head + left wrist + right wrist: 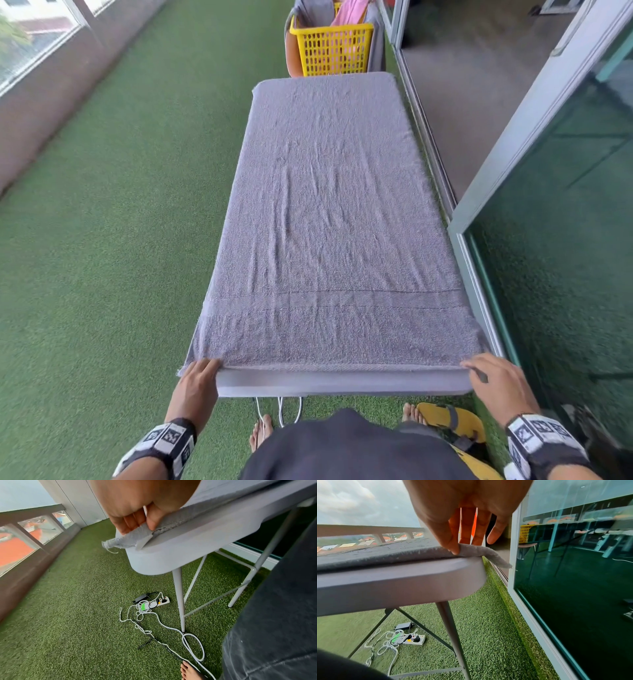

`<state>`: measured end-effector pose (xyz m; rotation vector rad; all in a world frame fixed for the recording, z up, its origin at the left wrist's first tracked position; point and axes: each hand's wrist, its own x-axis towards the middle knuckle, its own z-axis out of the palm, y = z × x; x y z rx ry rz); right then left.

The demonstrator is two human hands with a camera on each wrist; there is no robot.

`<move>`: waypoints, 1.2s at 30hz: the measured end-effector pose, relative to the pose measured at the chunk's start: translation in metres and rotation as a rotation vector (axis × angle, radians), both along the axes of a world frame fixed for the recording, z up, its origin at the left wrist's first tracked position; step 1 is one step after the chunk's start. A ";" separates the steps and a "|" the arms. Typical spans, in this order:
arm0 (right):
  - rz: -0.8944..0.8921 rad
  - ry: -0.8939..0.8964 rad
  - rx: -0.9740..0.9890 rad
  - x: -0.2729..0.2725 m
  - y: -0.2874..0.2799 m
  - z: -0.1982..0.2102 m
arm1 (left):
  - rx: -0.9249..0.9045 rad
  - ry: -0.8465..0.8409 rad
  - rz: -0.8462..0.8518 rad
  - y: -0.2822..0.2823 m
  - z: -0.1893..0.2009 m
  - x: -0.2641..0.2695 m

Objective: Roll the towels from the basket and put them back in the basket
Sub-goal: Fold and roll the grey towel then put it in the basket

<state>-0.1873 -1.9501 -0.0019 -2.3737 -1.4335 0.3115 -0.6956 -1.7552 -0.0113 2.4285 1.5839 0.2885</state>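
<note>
The grey towel (335, 212) lies flat over the table (342, 383), filling mid-frame, so I can roll from its near hem. My left hand (197, 383) and right hand (496, 380) each pinch a lower corner. The yellow basket (332, 51) sits top centre; green turf (102, 240) lies left, a glass door (548, 240) right.

we see a white folding table (180, 555) standing on green artificial turf (102, 240), a white power strip (161, 601) with tangled cables beneath it, a yellow sandal (448, 421) near our bare feet, glass sliding doors (565, 222) alongside.
</note>
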 end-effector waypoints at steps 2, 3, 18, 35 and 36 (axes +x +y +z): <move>0.026 -0.006 0.009 -0.001 -0.002 0.001 | -0.005 0.001 -0.013 -0.004 0.002 -0.001; 0.033 -0.001 0.007 -0.002 -0.002 0.002 | -0.006 0.001 -0.020 -0.005 0.003 -0.002; -0.011 0.040 0.005 -0.004 -0.014 -0.005 | -0.080 0.056 0.019 -0.023 0.005 -0.009; -0.084 -0.087 -0.045 -0.011 0.006 0.002 | 0.015 0.036 0.270 -0.014 0.014 0.025; -0.030 -0.033 -0.029 -0.019 0.004 -0.003 | 0.009 0.008 0.200 -0.020 0.011 0.026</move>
